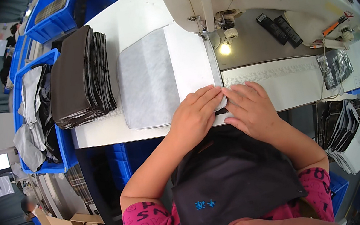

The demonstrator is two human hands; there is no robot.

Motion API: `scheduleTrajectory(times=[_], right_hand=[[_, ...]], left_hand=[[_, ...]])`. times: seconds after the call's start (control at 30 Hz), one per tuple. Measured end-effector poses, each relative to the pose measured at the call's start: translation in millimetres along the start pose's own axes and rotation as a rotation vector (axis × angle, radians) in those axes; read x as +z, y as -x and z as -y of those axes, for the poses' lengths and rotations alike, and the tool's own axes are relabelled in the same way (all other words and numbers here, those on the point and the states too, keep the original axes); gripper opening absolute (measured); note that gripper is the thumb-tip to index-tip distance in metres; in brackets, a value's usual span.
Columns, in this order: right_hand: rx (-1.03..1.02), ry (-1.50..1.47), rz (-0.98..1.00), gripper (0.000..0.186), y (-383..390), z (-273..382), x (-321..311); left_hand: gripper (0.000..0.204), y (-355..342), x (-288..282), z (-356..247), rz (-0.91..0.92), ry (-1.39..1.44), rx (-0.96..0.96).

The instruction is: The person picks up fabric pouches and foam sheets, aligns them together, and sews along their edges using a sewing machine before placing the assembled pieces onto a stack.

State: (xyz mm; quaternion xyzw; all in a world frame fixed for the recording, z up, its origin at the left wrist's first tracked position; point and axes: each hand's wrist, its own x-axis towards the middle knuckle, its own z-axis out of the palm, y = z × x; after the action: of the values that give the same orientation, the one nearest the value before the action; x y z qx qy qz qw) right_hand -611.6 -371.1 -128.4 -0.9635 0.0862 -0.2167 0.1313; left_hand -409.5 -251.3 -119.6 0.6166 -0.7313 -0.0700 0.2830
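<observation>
A pale grey fabric panel (147,80) with rounded corners lies on the sewing table, a white strip (188,60) along its right side. That right edge runs up under the presser foot of a cream sewing machine (187,4). My left hand (193,115) rests on the strip's near end, fingers stretched out close together and lying flat. Against the panel's near right corner, my right hand (251,108) touches the edge with fingers spread and thumb apart. The two hands' fingertips nearly meet there. Something dark shows under the corner, partly hidden by my fingers.
Left of the panel stands a tall stack of dark brown pieces (74,77). Beyond it, a blue bin (70,150) holds grey and black scraps. A ruler strip (271,71) crosses the table at right, near two black packets (272,29). Folded pieces (349,138) hang at lower right.
</observation>
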Motion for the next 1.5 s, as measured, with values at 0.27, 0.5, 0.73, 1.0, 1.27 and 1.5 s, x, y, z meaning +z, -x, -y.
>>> scheduleTrajectory(times=[0.27, 0.5, 0.73, 1.0, 1.27, 1.5], right_hand=[[-0.013, -0.028, 0.005, 0.045, -18.3, -15.0, -1.9], [-0.010, 0.008, 0.024, 0.046, -34.4, -28.7, -0.9], [-0.021, 0.071, 0.020, 0.047, -46.0, -42.8, 0.2], [-0.032, 0.104, 0.066, 0.051, -64.3, -59.1, 0.4], [-0.007, 0.074, -0.013, 0.050, -69.6, -66.4, 5.7], [-0.053, -0.025, -0.122, 0.027, -66.9, -79.0, 12.2]], left_hand=[[0.053, -16.4, 0.9, 20.2, -0.018, 0.029, -0.010], [0.048, -31.0, 0.1, 38.2, -0.020, 0.035, -0.006], [0.045, -46.3, -0.3, 53.1, -0.035, 0.016, 0.002], [0.045, -61.8, -0.7, 75.5, -0.047, -0.009, 0.033], [0.044, -71.8, 2.8, 82.2, -0.073, -0.027, 0.020], [0.030, -73.7, -1.1, 74.2, -0.166, -0.096, 0.069]])
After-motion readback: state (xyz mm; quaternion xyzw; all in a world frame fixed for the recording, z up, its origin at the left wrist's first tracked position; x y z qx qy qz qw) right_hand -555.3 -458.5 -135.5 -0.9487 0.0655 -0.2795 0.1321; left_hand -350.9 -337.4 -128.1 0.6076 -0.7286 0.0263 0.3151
